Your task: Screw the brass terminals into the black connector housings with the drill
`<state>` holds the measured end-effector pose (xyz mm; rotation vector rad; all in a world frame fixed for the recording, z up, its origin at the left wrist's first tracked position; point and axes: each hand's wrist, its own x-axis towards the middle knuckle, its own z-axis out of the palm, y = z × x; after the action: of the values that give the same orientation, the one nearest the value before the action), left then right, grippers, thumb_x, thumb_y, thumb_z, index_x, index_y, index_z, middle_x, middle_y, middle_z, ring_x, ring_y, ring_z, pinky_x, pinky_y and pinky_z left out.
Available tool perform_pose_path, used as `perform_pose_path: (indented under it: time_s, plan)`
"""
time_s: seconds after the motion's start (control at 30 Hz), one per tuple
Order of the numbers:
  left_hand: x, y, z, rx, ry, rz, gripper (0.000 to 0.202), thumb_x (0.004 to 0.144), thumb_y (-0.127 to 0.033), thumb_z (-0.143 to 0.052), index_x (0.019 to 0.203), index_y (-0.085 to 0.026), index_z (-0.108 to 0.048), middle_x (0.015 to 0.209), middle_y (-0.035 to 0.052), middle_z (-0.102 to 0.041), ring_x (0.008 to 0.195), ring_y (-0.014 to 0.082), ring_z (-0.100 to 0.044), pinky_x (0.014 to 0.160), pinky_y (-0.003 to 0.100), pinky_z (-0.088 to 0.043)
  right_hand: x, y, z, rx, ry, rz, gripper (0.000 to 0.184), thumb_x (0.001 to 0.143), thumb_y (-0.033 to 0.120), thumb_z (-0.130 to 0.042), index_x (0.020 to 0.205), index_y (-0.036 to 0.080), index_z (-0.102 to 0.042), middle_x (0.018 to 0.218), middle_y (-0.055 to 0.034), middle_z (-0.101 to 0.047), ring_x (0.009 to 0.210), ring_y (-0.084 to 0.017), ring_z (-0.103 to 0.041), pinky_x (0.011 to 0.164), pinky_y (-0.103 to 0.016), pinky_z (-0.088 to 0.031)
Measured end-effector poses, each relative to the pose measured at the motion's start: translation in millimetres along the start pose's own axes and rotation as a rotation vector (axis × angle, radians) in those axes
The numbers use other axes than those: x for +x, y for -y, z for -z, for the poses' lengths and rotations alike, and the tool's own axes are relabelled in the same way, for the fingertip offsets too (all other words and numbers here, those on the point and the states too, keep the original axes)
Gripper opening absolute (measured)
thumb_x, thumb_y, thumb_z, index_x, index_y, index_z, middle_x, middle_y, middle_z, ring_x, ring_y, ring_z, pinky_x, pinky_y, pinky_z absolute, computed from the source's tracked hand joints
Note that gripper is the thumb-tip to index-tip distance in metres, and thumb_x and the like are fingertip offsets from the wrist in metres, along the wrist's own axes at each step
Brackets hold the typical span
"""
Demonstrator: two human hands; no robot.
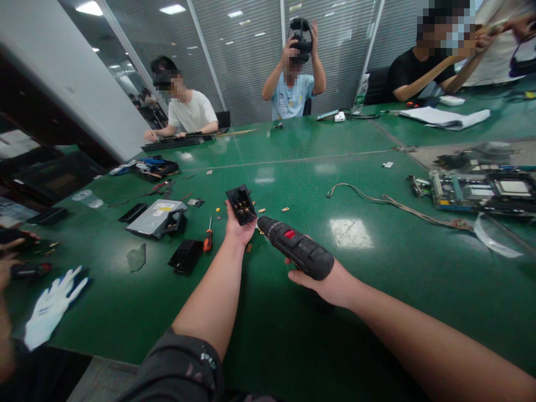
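your left hand (237, 228) held a black rectangular plastic housing with brass contacts (242, 204) up on its palm; your right hand (316, 282) gripped a black cordless drill with a red switch (295, 248), its long axis pointing left, nose just beside the housing.

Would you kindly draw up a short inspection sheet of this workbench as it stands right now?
Surface: green table top, glossy, with ceiling lights reflected in it.
Job's things: black connector block with brass contacts; cordless drill with a red button.
Clutter: small brass pieces, orange-handled screwdriver, black plastic housing, white work glove, motherboard.
Grippers: left hand holds the block; right hand grips the drill.
Cables: beige wire bundle lying loose on the table.
Surroundings: co-workers seated across the table, one raising a headset.
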<state>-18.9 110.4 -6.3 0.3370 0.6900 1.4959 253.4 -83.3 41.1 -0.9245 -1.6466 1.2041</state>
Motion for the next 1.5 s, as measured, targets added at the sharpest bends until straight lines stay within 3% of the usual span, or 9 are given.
perform_pose_path:
  time_s: [0.53,0.8,0.93,1.23,1.5]
  plan:
    - [-5.0,-0.1,-4.9,0.029,0.002,0.003,0.062,0.101,-0.084,-0.084,0.111,-0.023,-0.086,0.093,0.0046,-0.083,0.073,0.0171,-0.078,0.073,0.029,-0.064,0.0,1.4,-0.8,-0.013,-0.007,0.021,0.047,0.094,0.032,-0.082,0.139,0.028,-0.067,0.126,-0.0075,-0.080,0.112,-0.029,-0.079,0.111,-0.055,-0.064]
    - [-5.4,-0.3,-5.4,0.073,0.020,-0.023,0.066,0.094,-0.088,-0.089,0.109,-0.024,-0.086,0.089,0.0032,-0.081,0.072,0.0174,-0.077,0.069,0.029,-0.064,0.5,7.9,0.6,-0.020,-0.004,0.019,0.038,0.093,0.032,-0.083,0.128,0.028,-0.067,0.123,-0.0075,-0.079,0.109,-0.029,-0.079,0.109,-0.056,-0.064]
    - [-5.2,-0.2,-6.5,0.064,0.005,-0.019,0.066,0.098,-0.087,-0.085,0.110,-0.023,-0.086,0.087,0.0031,-0.081,0.069,0.0166,-0.076,0.068,0.029,-0.063,1.0,8.9,-1.0,-0.025,-0.008,0.025,0.036,0.093,0.032,-0.081,0.125,0.028,-0.066,0.121,-0.0068,-0.078,0.108,-0.029,-0.078,0.110,-0.057,-0.064]
    - [-5.7,0.7,-8.0,0.052,-0.004,-0.010,0.067,0.099,-0.088,-0.083,0.108,-0.021,-0.086,0.086,0.0039,-0.081,0.069,0.0180,-0.077,0.066,0.029,-0.063,0.2,6.8,-1.3,-0.036,-0.014,0.013,0.039,0.093,0.034,-0.083,0.128,0.028,-0.066,0.121,-0.0067,-0.080,0.109,-0.029,-0.080,0.108,-0.055,-0.066]
    - [-3.4,1.2,-4.2,0.049,0.021,-0.038,0.062,0.091,-0.083,-0.095,0.107,-0.023,-0.087,0.089,0.0043,-0.082,0.073,0.0182,-0.078,0.068,0.030,-0.065,0.2,4.7,-1.4,-0.044,-0.014,0.019,0.041,0.094,0.032,-0.083,0.131,0.028,-0.067,0.123,-0.0071,-0.082,0.110,-0.029,-0.081,0.108,-0.055,-0.067]
